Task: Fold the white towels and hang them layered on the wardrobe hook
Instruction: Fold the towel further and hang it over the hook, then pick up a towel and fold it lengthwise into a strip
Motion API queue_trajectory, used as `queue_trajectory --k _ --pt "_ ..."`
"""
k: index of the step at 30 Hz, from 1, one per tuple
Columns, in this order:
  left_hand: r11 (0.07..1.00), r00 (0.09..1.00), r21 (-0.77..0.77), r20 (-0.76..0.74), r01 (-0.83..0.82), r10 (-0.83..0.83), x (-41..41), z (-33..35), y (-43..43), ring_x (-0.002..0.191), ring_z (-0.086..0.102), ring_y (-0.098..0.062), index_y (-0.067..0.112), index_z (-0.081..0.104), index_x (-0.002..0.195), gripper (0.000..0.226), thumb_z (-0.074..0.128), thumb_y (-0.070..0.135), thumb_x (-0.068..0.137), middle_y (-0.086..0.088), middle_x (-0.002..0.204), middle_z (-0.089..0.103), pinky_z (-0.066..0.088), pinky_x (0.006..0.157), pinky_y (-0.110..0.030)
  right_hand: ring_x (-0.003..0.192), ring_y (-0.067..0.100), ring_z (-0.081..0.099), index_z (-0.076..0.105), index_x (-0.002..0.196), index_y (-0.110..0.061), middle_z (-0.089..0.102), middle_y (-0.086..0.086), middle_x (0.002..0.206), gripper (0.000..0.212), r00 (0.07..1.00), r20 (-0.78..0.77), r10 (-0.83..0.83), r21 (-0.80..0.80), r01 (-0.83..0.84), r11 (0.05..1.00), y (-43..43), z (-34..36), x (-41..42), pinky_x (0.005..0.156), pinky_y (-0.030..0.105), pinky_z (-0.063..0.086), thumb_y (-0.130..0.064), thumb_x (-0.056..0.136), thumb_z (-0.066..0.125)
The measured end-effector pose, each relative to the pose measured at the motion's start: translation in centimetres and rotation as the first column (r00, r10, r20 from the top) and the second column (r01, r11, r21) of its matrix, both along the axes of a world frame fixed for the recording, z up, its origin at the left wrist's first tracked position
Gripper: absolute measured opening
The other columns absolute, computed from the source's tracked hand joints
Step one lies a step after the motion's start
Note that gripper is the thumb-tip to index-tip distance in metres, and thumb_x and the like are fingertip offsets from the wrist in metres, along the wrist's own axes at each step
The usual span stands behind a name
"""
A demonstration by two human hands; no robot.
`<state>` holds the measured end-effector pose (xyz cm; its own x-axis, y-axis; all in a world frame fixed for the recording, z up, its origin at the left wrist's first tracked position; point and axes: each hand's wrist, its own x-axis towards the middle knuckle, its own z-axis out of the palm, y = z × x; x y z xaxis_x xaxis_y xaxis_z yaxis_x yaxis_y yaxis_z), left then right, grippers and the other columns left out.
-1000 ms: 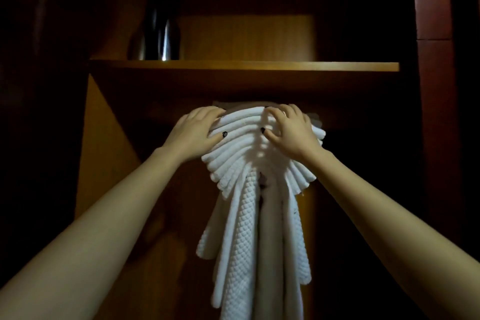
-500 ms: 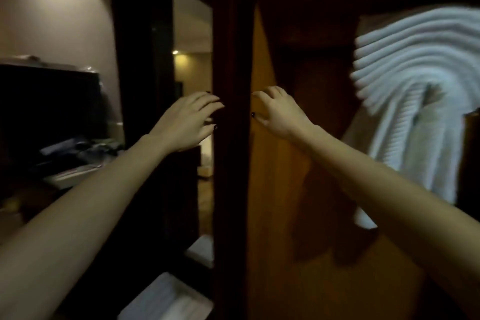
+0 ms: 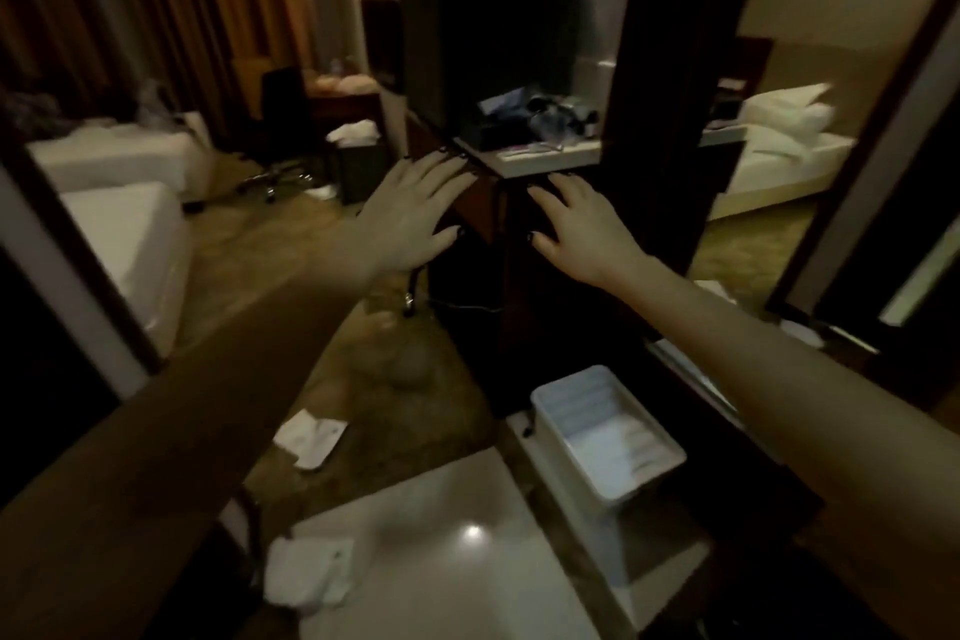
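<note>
Dim hotel room, motion-blurred, head facing the room and floor; no wardrobe in view. Nearest, bottom left on the glossy floor: a crumpled white cloth (image 3: 306,572). Could be one of the white towels, cannot tell. A flatter white piece (image 3: 311,437) lies further out on the carpet; paper or cloth is unclear. A white plastic bin (image 3: 613,437) sits right of centre, contents not readable.

Mid-frame, left hand (image 3: 415,218) and right hand (image 3: 576,229) reach forward palms down, fingers (image 3: 441,169) spread, holding nothing and touching nothing that I can make out.

Beyond them: a cluttered desk (image 3: 545,156) under a dark cabinet (image 3: 488,16), an office chair (image 3: 280,120), and a bed (image 3: 130,244) at left.

Likely step: between towels, hands free to fetch the next one. Next move calls for finding a loose towel, reaching down and gripping it for folding.

The wardrobe hook and any hung towels are out of frame. The bed with pillows (image 3: 779,120) at right may be a mirror reflection.
</note>
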<state>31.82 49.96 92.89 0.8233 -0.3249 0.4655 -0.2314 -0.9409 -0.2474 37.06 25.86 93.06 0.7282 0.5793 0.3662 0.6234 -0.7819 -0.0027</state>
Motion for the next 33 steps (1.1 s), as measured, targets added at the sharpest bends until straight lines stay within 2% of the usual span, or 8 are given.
queue_trajectory --k 2,4,8,14,21,25,30,33 --pt "0.996 0.996 -0.036 -0.031 -0.085 0.084 -0.7 -3.7 4.5 0.144 0.029 -0.031 0.013 0.038 0.148 0.066 0.059 0.038 0.092 -0.01 0.156 0.034 0.023 0.114 -0.049 0.148 0.035 0.017 0.026 0.154 -0.015 0.021 0.016 0.16 0.066 0.997 -0.046 0.062 -0.075 -0.066 0.995 5.0 -3.2 1.0 0.118 0.049 0.023 -0.036 0.098 0.052" --pt "0.991 0.993 -0.066 -0.046 -0.116 0.113 -1.3 -6.7 7.0 0.14 0.037 -0.034 0.008 0.043 0.145 0.064 0.062 0.034 0.09 -0.015 0.152 0.04 0.028 0.112 -0.048 0.149 0.034 0.014 0.022 0.155 -0.016 0.017 0.015 0.161 0.066 0.991 -0.091 0.097 -0.123 -0.108 0.986 7.8 -5.9 1.6 0.119 0.049 0.021 -0.036 0.098 0.05" --pt "0.95 0.93 -0.096 -0.254 -0.298 0.266 -1.0 -14.5 12.8 0.149 0.016 -0.026 0.015 0.024 0.154 0.069 0.052 0.042 0.096 -0.007 0.162 0.019 0.019 0.118 -0.043 0.149 0.034 0.012 0.019 0.155 -0.018 0.015 0.013 0.161 0.064 0.964 -0.212 0.161 -0.215 -0.207 0.954 15.2 -12.3 4.3 0.12 0.049 0.018 -0.036 0.101 0.047" --pt "0.848 0.812 -0.163 -0.422 -0.505 0.403 -0.1 -27.1 19.8 0.148 0.018 -0.025 0.019 0.027 0.153 0.068 0.053 0.043 0.095 -0.004 0.162 0.021 0.016 0.116 -0.044 0.15 0.033 0.009 0.016 0.156 -0.023 0.013 0.011 0.162 0.063 0.904 -0.364 0.223 -0.337 -0.352 0.873 27.2 -22.8 9.4 0.12 0.05 0.017 -0.035 0.102 0.045" --pt "0.656 0.621 -0.246 -0.655 -0.713 0.43 -1.7 -39.7 25.4 0.14 0.035 -0.031 0.014 0.036 0.149 0.067 0.059 0.038 0.091 -0.009 0.156 0.034 0.033 0.109 -0.045 0.15 0.035 0.009 0.016 0.156 -0.024 0.013 0.013 0.163 0.06 0.758 -0.61 0.23 -0.384 -0.537 0.751 37.4 -35.1 11.5 0.118 0.053 0.016 -0.031 0.102 0.043" --pt "0.554 0.523 -0.265 -0.762 -0.789 0.381 -4.8 -47.9 27.7 0.14 0.035 -0.03 0.014 0.036 0.149 0.068 0.062 0.036 0.09 -0.01 0.156 0.034 0.031 0.11 -0.047 0.151 0.033 0.006 0.013 0.157 -0.025 0.01 0.011 0.164 0.063 0.675 -0.719 0.164 -0.404 -0.598 0.692 41.5 -44.1 10.1 0.12 0.052 0.014 -0.033 0.103 0.044" --pt "0.45 0.398 -0.226 -0.854 -0.864 0.335 -6.9 -60.8 31.3 0.144 0.024 -0.029 0.018 0.026 0.154 0.069 0.054 0.038 0.094 -0.005 0.161 0.023 0.023 0.114 -0.045 0.151 0.034 0.001 0.004 0.157 -0.029 0.002 0.012 0.165 0.066 0.564 -0.821 0.089 -0.397 -0.676 0.622 44.4 -59.1 7.8 0.12 0.052 0.007 -0.032 0.103 0.043" --pt "0.372 0.395 -0.275 -0.87 -0.886 0.297 -7.4 -69.2 33.4 0.145 0.023 -0.03 0.016 0.026 0.153 0.068 0.056 0.032 0.094 -0.007 0.16 0.024 0.02 0.116 -0.044 0.151 0.035 -0.003 0.004 0.157 -0.03 -0.001 0.013 0.165 0.066 0.535 -0.844 0.033 -0.394 -0.661 0.639 45.7 -69.0 6.3 0.12 0.052 0.005 -0.033 0.103 0.043"
